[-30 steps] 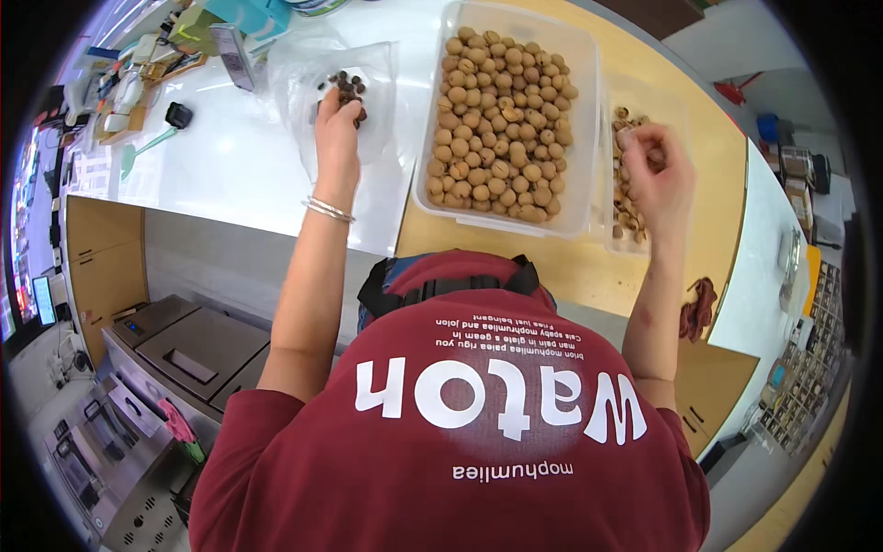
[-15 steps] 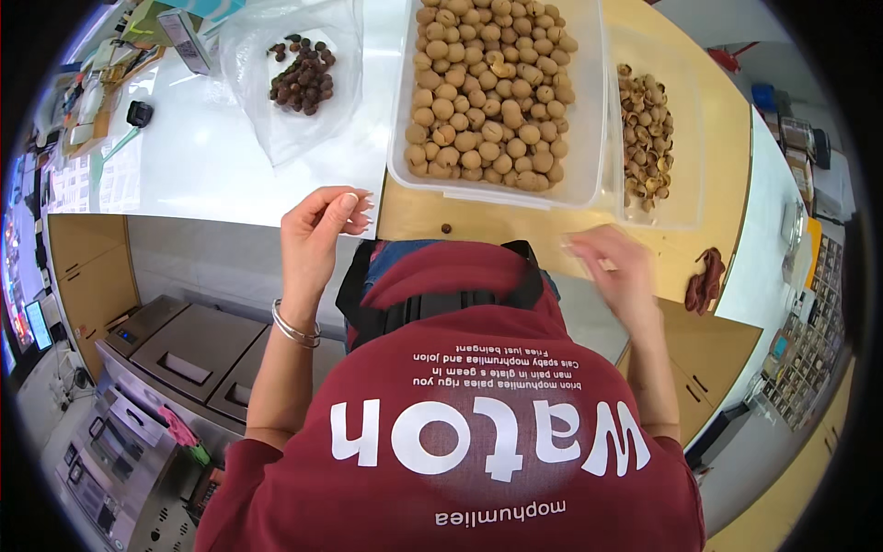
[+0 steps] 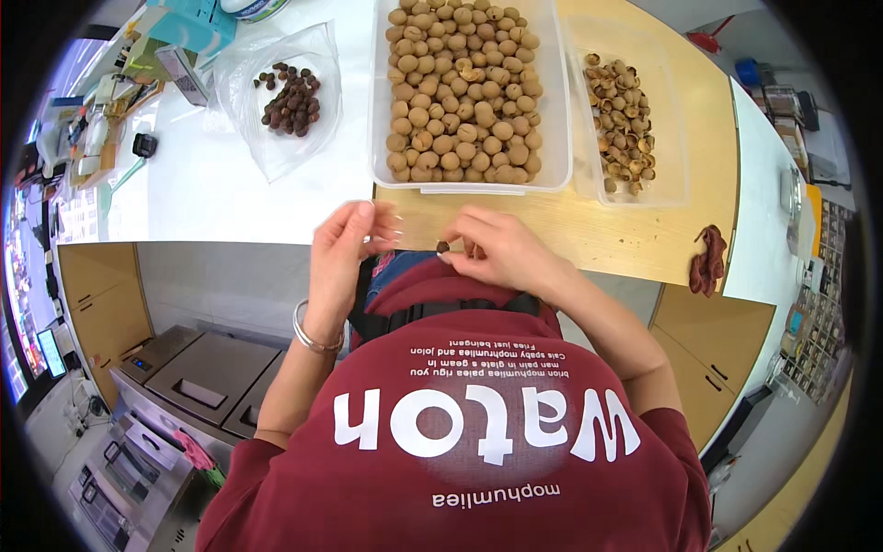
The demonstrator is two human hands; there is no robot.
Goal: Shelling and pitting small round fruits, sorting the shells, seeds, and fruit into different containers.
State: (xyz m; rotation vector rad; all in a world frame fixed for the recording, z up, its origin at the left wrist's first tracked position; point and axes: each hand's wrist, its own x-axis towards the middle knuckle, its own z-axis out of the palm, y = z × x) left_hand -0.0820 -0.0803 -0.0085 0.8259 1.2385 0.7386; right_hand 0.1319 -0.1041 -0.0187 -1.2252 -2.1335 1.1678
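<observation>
My right hand is closed in a pinch at the table's front edge, with a small dark brown dried longan flesh between thumb and fingertips. Facing it from the left, my left hand has its fingers loosely bent and their tips apart; nothing shows in them. Beyond both hands stands a clear plastic tub full of whole tan dried longans. Dark shelled longans lie in a heap on a clear plastic bag to the left.
A shallow clear tray of broken longan shells sits right of the tub. Far right, a crumpled dark red cloth-like thing lies on the table edge. A phone-like slab and a small black object stand at left.
My right hand has come in leftward and picked up the dark longan flesh from the table edge. My left hand has moved slightly right, toward it. The view has shifted a little.
</observation>
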